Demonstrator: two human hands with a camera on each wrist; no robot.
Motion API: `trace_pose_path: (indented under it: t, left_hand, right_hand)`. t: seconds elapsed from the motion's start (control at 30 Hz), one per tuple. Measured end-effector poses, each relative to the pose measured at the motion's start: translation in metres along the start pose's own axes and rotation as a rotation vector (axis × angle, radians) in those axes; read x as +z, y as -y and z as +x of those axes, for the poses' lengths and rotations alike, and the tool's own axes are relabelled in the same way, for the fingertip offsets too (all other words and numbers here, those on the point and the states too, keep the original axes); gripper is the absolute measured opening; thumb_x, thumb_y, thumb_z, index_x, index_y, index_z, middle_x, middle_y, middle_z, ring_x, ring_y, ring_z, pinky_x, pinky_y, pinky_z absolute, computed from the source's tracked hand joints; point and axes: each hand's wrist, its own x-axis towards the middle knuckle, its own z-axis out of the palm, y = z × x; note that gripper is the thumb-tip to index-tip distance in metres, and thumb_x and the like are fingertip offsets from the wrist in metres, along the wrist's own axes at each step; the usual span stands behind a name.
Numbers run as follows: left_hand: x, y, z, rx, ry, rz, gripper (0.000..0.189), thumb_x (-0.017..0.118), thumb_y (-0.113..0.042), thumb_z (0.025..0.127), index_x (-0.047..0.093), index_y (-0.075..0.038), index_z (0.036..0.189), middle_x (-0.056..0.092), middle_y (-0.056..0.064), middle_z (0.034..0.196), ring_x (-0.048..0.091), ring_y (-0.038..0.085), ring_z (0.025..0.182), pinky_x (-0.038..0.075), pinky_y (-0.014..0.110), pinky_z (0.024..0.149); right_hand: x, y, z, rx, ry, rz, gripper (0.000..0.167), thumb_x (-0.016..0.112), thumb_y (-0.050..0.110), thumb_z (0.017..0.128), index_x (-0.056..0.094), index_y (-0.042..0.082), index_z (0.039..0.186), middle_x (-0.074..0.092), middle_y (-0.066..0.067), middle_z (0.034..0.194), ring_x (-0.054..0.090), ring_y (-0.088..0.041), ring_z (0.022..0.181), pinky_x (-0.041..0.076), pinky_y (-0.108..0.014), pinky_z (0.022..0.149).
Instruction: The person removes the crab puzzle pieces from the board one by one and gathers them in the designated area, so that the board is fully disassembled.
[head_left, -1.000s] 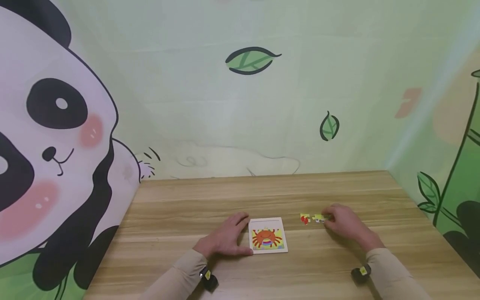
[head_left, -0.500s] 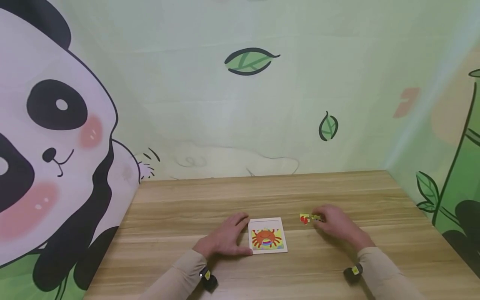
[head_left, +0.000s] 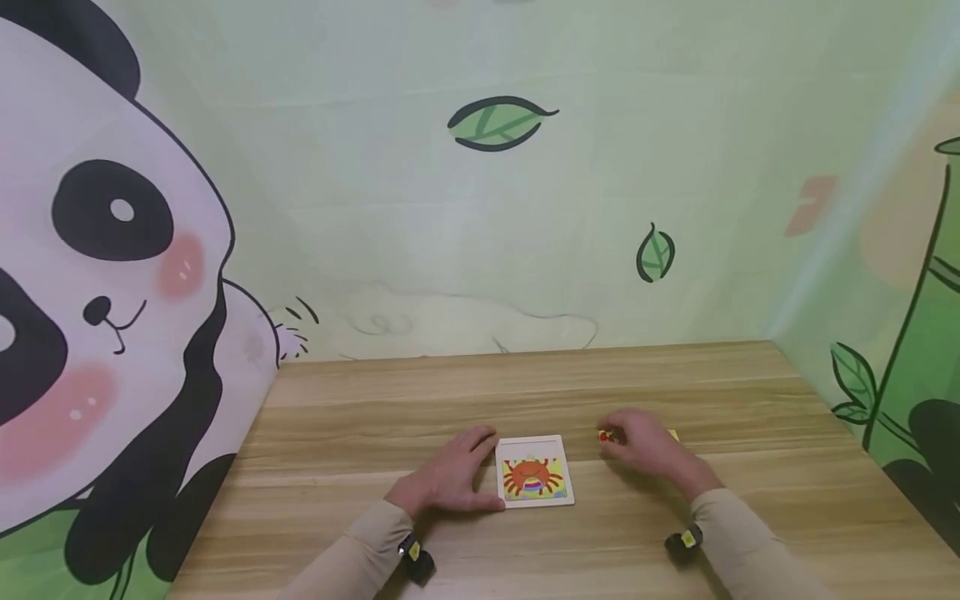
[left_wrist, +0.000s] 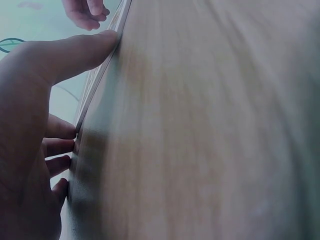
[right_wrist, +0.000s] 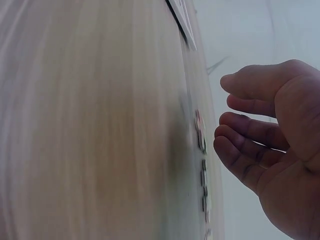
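Observation:
A small white-framed puzzle board (head_left: pixel 568 479) lies on the table with an orange crab picture (head_left: pixel 533 477) in its lower part and a pale strip above. My left hand (head_left: pixel 446 477) rests at its left side. The thumb touches the near left corner and fingers reach the far one; the left wrist view shows thumb and fingertips along the edge. To the right, my right hand (head_left: pixel 648 450) hovers over loose puzzle pieces. A red and yellow piece (head_left: pixel 605 436) shows beside its fingertips. Several pieces (right_wrist: pixel 201 131) lie flat below the loosely bent fingers, which hold nothing.
The wood-grain table (head_left: pixel 375 400) extends to a wall cloth (head_left: pixel 337 208) printed with a panda and leaves. A yellow bit of a puzzle piece (head_left: pixel 674 434) peeks out behind my right hand. Each wrist carries a small black camera (head_left: pixel 683 546).
My right hand has moved left across the loose pieces, from the right end of their row to the red and yellow one. My left hand and the board have stayed in place.

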Motion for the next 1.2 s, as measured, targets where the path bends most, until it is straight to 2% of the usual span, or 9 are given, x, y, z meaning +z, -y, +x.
trace_pose_path:
  t: [0.23, 0.43, 0.77, 0.93, 1.2]
  left_hand:
    - [0.0, 0.0, 0.0, 0.001, -0.003, 0.004, 0.103, 0.064, -0.069, 0.078, 0.032, -0.003, 0.151, 0.033, 0.013, 0.153, 0.033, 0.029, 0.141, 0.03, 0.044, 0.118]
    - [0.002, 0.001, 0.0, 0.008, -0.005, 0.007, 0.103, 0.063, -0.07, 0.078, 0.032, -0.003, 0.15, 0.033, 0.013, 0.152, 0.033, 0.029, 0.141, 0.031, 0.044, 0.117]
    - [0.002, 0.002, 0.001, 0.002, -0.006, -0.002, 0.103, 0.063, -0.07, 0.078, 0.033, -0.003, 0.15, 0.033, 0.013, 0.152, 0.033, 0.029, 0.141, 0.03, 0.045, 0.118]
    - [0.002, 0.001, 0.001, 0.003, 0.001, -0.007, 0.103, 0.063, -0.069, 0.078, 0.032, -0.003, 0.15, 0.032, 0.013, 0.153, 0.033, 0.029, 0.141, 0.03, 0.044, 0.118]
    - [0.004, 0.003, 0.002, 0.019, -0.016, -0.003, 0.102, 0.064, -0.068, 0.078, 0.034, -0.002, 0.149, 0.034, 0.013, 0.152, 0.034, 0.029, 0.141, 0.03, 0.044, 0.117]
  right_hand:
    - [0.003, 0.011, 0.005, 0.023, 0.023, 0.022, 0.027, 0.074, 0.015, 0.084, 0.07, 0.003, 0.108, 0.068, -0.005, 0.094, 0.06, -0.013, 0.081, 0.052, -0.029, 0.07]
    - [0.006, 0.019, 0.009, 0.06, 0.065, 0.039, 0.029, 0.074, 0.019, 0.085, 0.07, 0.006, 0.111, 0.064, 0.002, 0.089, 0.055, -0.01, 0.079, 0.049, -0.027, 0.068]
    - [0.015, 0.036, 0.018, -0.084, 0.06, 0.052, 0.027, 0.075, 0.018, 0.083, 0.07, 0.004, 0.106, 0.068, -0.005, 0.093, 0.059, -0.013, 0.082, 0.053, -0.03, 0.072]
    - [0.021, 0.044, 0.022, -0.068, 0.096, 0.055, 0.028, 0.074, 0.018, 0.085, 0.07, 0.006, 0.11, 0.069, -0.004, 0.098, 0.061, -0.015, 0.088, 0.055, -0.033, 0.077]
    - [0.026, 0.058, 0.026, -0.08, 0.144, 0.084, 0.032, 0.072, 0.018, 0.086, 0.068, 0.004, 0.114, 0.068, -0.005, 0.102, 0.061, -0.017, 0.088, 0.053, -0.033, 0.076]
